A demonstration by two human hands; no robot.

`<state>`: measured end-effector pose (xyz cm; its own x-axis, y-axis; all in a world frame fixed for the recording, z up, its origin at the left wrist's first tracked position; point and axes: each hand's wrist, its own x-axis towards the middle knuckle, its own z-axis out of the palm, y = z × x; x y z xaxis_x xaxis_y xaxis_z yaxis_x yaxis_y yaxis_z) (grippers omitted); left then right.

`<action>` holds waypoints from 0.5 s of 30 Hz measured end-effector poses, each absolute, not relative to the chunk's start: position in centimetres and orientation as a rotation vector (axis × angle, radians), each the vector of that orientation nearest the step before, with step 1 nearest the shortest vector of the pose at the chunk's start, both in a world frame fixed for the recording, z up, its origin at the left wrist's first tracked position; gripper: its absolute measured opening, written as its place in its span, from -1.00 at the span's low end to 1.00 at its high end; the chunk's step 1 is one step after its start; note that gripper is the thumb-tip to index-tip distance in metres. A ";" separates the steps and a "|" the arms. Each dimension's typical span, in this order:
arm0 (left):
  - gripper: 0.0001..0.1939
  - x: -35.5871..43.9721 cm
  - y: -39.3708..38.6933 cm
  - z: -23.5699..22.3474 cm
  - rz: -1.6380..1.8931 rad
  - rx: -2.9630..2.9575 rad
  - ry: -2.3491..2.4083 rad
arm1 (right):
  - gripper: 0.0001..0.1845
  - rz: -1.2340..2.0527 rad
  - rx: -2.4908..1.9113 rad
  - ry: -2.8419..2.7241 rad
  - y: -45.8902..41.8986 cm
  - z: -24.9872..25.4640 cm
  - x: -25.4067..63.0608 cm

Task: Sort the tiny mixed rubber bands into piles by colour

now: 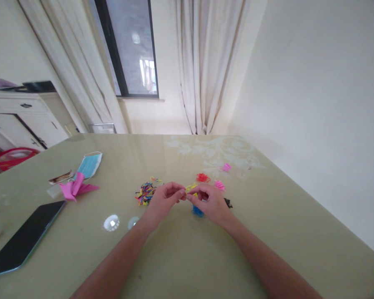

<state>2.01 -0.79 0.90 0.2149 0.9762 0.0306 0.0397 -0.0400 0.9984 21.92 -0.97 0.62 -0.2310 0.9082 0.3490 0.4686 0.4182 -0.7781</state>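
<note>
My left hand (164, 201) and my right hand (212, 202) meet above the table, their thumbs and forefingers pinched close together. Whatever lies between the fingertips is too small to name. Beside my left hand is a mixed pile of small colourful bands (146, 193), partly covered by it. Around my right hand lie single-colour heaps: a red heap (202, 177), a pink heap (220, 185), a blue heap (197, 211), a yellow heap (191, 187) and a black heap (228, 202). My right hand hides parts of the yellow, blue and black ones.
Farther back sits another pink clump (226, 167). To the left are a tablet-like black device (26, 236), a pink folded paper piece (77, 187) and a blue face mask (90, 165). Clear round domes (111, 223) rest near my left forearm. A white wall (324, 104) borders the table's right side.
</note>
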 end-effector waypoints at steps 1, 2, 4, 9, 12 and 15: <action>-0.63 2.0 -0.9 1.0 1.061 1.362 1.060 | -0.81 0.680 -1.177 -1.865 -1.0 0.7 21.9; -0.64 2.0 -0.9 1.1 1.068 1.364 1.057 | -0.82 0.684 -1.173 -1.873 -1.1 0.8 21.8; -0.64 2.1 -1.1 1.2 1.074 1.368 1.050 | -0.84 0.693 -1.157 -1.873 -1.3 0.8 21.7; -0.62 1.9 -0.7 0.9 1.046 1.435 1.078 | -0.78 0.707 -1.126 -1.767 -1.4 1.3 21.9; -0.67 0.8 0.0 0.3 1.014 1.712 1.259 | -0.71 0.755 -1.109 -1.688 -1.5 2.1 22.5; -0.77 -0.6 0.5 -0.5 0.848 2.157 1.665 | -0.65 0.850 -1.079 -1.644 -1.8 3.0 22.8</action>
<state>-0.63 0.51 -0.49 0.1603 0.9480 0.2748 0.7795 -0.2924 0.5539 22.82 -1.85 2.98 -0.1498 0.9292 0.3380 0.2616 0.3669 -0.8927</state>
